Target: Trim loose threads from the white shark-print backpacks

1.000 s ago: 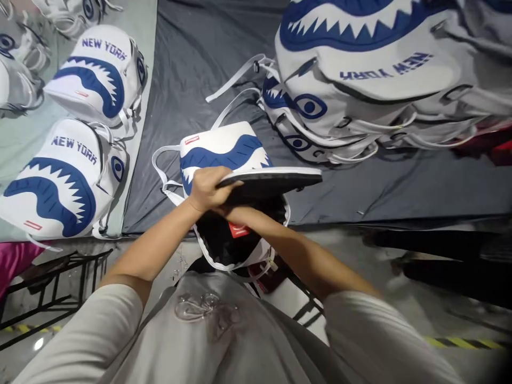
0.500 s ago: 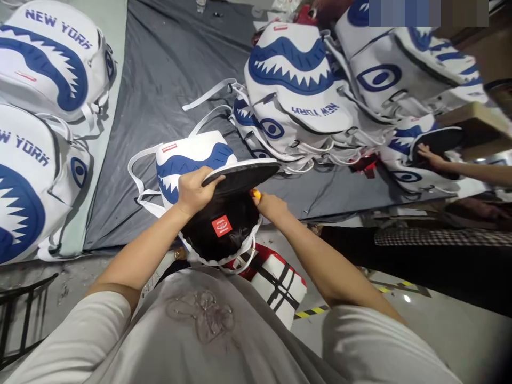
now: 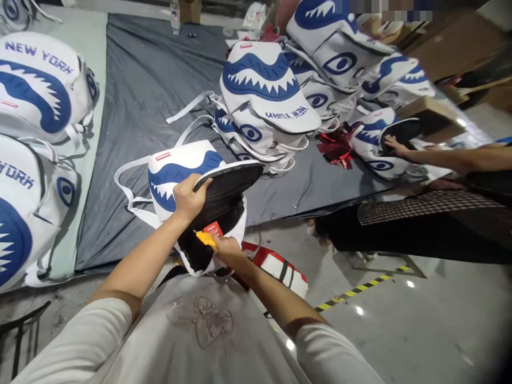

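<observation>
A white backpack (image 3: pixel 180 160) with a blue shark mouth rests at the front edge of the cloth-covered table, its top flap (image 3: pixel 230 184) raised. My left hand (image 3: pixel 189 197) is closed on the flap's edge and holds it up. Over the bag's black inside, my right hand (image 3: pixel 229 250) grips a small yellow-handled tool (image 3: pixel 206 238) with a thin pointed tip, whose exact kind I cannot make out. The tool partly covers a red label (image 3: pixel 213 229) on the lining. White straps (image 3: pixel 132 184) trail from the bag's left side.
Stacked shark backpacks (image 3: pixel 260 80) stand behind, and others (image 3: pixel 36 90) lie at the left. On the right, a co-worker's hand (image 3: pixel 394 145) touches another open backpack (image 3: pixel 366 133). Red shiny scraps (image 3: pixel 336 148) and a plastic bottle (image 3: pixel 175 18) are on the grey cloth (image 3: pixel 152 80).
My right hand has moved left and nearer to me, from the bag's right rim to over its opening, carrying the yellow tool. My left hand still holds the flap. The camera view has shifted.
</observation>
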